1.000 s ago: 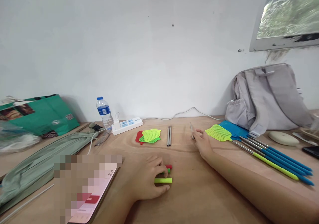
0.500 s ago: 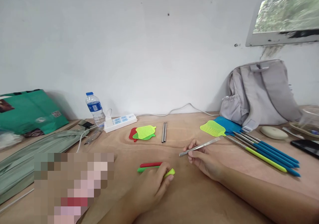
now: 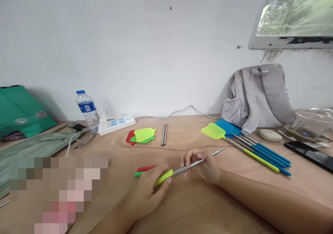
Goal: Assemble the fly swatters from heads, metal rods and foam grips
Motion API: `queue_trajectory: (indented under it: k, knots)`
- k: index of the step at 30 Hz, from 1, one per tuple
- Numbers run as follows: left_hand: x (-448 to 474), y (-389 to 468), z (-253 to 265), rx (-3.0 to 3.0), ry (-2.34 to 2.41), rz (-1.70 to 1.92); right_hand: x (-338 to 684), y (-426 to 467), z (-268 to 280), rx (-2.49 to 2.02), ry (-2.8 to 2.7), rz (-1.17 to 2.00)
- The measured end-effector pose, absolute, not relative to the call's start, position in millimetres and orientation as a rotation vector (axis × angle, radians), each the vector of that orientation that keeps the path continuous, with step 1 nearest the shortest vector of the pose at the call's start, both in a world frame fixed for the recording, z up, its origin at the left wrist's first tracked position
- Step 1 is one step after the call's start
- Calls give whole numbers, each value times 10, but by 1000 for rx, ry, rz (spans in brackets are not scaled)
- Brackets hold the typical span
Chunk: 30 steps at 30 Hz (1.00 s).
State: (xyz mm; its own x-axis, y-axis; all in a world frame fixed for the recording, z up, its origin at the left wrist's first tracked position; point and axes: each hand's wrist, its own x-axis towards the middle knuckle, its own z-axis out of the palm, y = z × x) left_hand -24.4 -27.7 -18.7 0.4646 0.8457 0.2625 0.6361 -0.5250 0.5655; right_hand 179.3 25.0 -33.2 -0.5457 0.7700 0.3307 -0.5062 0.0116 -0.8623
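Observation:
My left hand (image 3: 148, 190) is closed round a yellow-green handle (image 3: 164, 177), its end facing right. In the fingers of my right hand (image 3: 204, 166) lies a thin metal rod (image 3: 191, 166), slanting up to the right. The rod's lower end is right at the handle's end; whether it has entered, I cannot tell. A red handle (image 3: 145, 168) and a green handle (image 3: 137, 174) lie on the table behind my left hand, which partly covers them. Farther back are two metal rods (image 3: 164, 135) side by side, and yellow, green and red fly swatter heads (image 3: 144, 135).
Blue and yellow fly swatters (image 3: 260, 156) lie at the right, before a grey backpack (image 3: 260, 97). A black phone (image 3: 309, 155) and a white oval case (image 3: 270, 135) are beyond them. At the left stand a water bottle (image 3: 87, 107) and a power strip (image 3: 117, 124).
The rod in my right hand has come down and left to the handle's end. My left hand has lifted the yellow-green handle, exposing more of it. The whole view has shifted slightly.

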Motion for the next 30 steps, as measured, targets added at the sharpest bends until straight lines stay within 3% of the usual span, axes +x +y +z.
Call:
queue_trajectory:
  k: [13,21,25,30]
  knots:
    - [-317,-197,-266,2578,1087,1053,1743,202,-390,-371,-1308,1729]
    - [8,-421,-229,2436,984,1211,1714,41,-527,-869,-1693,1182]
    - [27,-464,-178,2560,902,1279,1607,-112,-547,-963,-1571,1252]
    - [51,-519,-199,2599,859,1434,1481,-295,-505,-1035,-1228,1559]
